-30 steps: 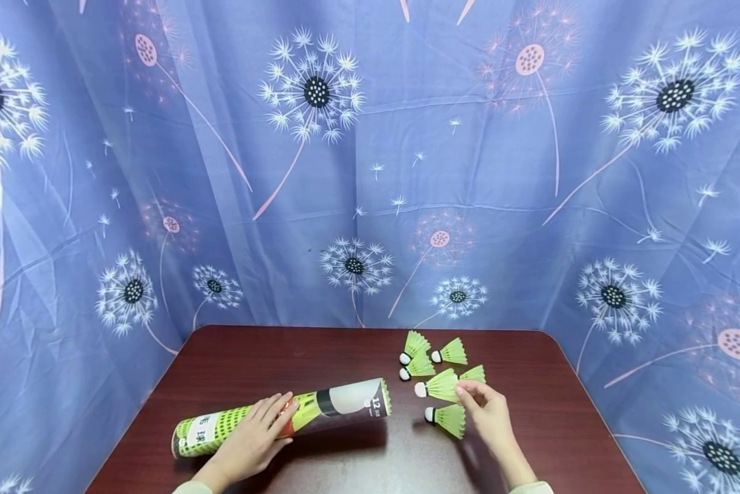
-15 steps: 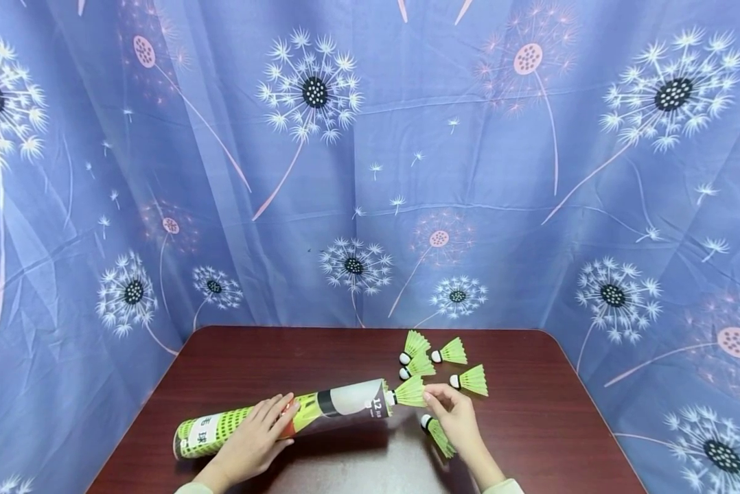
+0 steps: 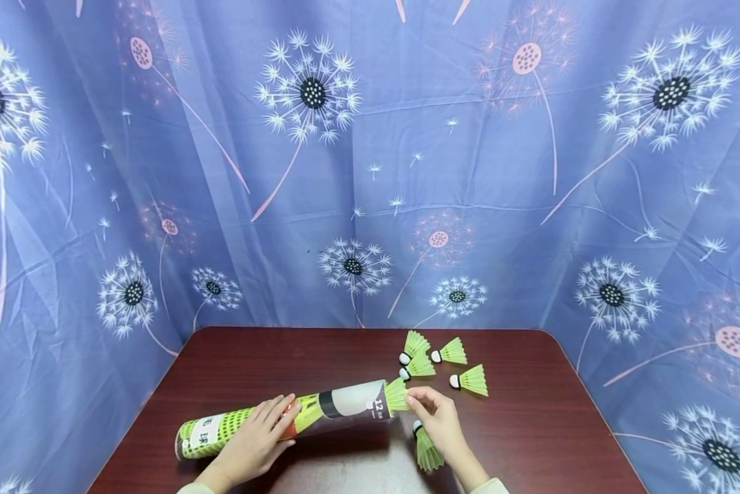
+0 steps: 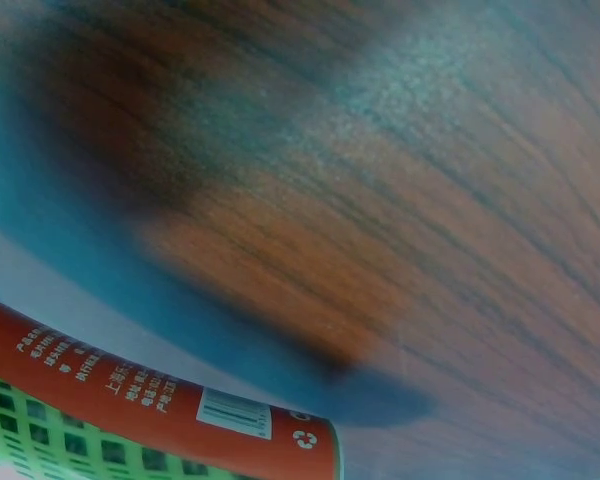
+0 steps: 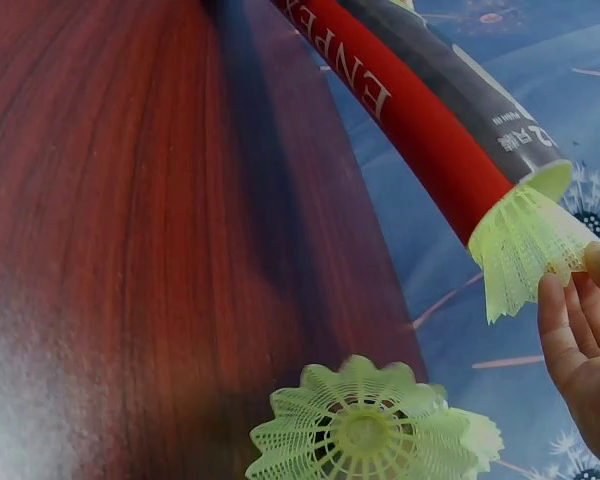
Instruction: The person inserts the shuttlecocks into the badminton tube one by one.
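My left hand (image 3: 255, 436) grips a printed shuttlecock tube (image 3: 354, 401), which slants across the table with its mouth to the right. In the left wrist view the tube's red and green side (image 4: 160, 400) shows along the lower edge; the hand itself is out of that view. My right hand (image 3: 441, 422) pinches the feathered skirt of a yellow-green shuttlecock (image 3: 396, 396) between thumb and fingertips. Its cork end is hidden inside the tube mouth, while the skirt (image 5: 530, 245) sticks out in the right wrist view. Another shuttlecock (image 3: 428, 451) lies beside the right wrist, skirt toward the front.
Beyond the tube mouth, several shuttlecocks lie on the dark red table (image 3: 271, 353): two close together (image 3: 417, 366), one behind (image 3: 453, 351), and one farther right (image 3: 471, 379). A blue dandelion-print curtain (image 3: 357, 171) surrounds the table's back and sides.
My right hand has carried a shuttlecock leftward from the table into the tube mouth. The shuttlecock near that wrist has shifted left and swung its skirt forward. The left hand stays on the tube.
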Motion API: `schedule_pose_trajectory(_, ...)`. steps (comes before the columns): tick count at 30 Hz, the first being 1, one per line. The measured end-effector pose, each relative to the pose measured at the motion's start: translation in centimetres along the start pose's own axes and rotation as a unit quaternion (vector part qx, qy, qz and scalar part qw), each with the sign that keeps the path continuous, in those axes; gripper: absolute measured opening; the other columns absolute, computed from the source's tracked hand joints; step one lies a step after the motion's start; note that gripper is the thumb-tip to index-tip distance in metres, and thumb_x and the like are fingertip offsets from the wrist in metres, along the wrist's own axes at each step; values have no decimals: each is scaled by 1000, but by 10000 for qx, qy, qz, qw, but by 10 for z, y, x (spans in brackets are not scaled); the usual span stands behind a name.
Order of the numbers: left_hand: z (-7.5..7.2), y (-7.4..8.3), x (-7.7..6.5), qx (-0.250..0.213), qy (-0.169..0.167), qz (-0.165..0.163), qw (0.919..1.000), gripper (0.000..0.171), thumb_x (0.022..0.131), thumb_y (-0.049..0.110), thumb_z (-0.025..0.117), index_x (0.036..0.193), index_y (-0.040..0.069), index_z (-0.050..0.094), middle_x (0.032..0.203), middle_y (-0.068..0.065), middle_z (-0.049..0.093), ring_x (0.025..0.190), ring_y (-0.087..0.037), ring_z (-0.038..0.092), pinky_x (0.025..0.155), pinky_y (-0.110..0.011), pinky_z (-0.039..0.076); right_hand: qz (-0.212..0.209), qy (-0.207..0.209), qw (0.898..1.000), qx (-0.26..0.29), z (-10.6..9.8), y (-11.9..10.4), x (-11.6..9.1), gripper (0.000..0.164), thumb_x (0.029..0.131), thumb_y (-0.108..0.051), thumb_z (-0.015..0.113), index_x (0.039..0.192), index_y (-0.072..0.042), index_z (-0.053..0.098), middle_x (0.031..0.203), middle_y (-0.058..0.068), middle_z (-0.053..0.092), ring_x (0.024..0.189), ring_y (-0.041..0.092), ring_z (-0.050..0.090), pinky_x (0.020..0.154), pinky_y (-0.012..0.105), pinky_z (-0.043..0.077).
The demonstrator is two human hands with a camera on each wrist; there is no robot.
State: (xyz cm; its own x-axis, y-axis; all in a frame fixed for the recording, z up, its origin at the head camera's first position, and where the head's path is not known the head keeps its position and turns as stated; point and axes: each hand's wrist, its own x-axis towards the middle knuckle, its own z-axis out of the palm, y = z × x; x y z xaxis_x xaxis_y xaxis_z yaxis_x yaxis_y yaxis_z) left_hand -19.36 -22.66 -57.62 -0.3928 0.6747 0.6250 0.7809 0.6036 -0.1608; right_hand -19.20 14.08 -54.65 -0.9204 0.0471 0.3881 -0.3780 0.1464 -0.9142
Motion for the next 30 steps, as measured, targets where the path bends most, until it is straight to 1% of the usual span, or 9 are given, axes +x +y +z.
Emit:
schedule_pose_trajectory(6, 0, 0, 1, -23, 28, 17, 10000, 55, 101, 40, 43, 137, -1, 50, 141, -18, 48, 115, -37, 55, 92, -47, 43, 67, -83, 9998, 167, 5, -6, -1, 9, 83, 4, 68, 92, 5, 69, 86, 20, 70, 70, 7, 63, 64, 24, 55)
schedule_pose_trajectory(11, 0, 0, 1, -10, 67, 61, 10000, 54, 100, 39, 45, 136, -2, 51, 140, -19, 49, 112, -39, 57, 91, -48, 44, 85, -174, 9993, 328, 8, -7, -2, 8, 84, 3, 68, 91, 5, 69, 85, 21, 69, 70, 7, 63, 63, 30, 57)
schedule_pose_trajectory(19, 0, -1, 0, 22, 41, 55, 10000, 55, 99, 39, 47, 136, -1, 51, 139, -19, 49, 111, -40, 57, 91, -47, 43, 214, -203, 9989, 367, 11, -6, -2, 6, 82, 5, 68, 89, 4, 70, 81, 17, 69, 66, 6, 62, 61, 25, 55)
schedule_pose_trajectory(25, 0, -1, -1, 5, 63, 47, 10000, 55, 98, 38, 50, 136, -2, 51, 138, -20, 50, 110, -41, 58, 88, -49, 46, 66, -358, 9985, 397, 13, -4, -3, 7, 83, 4, 68, 89, 6, 70, 80, 19, 69, 65, 8, 62, 60, 25, 55)
schedule_pose_trajectory(30, 0, 0, -1, 17, 58, 35, 10000, 55, 99, 39, 47, 136, -1, 51, 139, -19, 49, 113, -38, 56, 89, -49, 45, -89, -570, 9975, 402, 14, -5, -3, 8, 84, 2, 68, 91, 7, 69, 82, 20, 69, 67, 6, 62, 62, 26, 56)
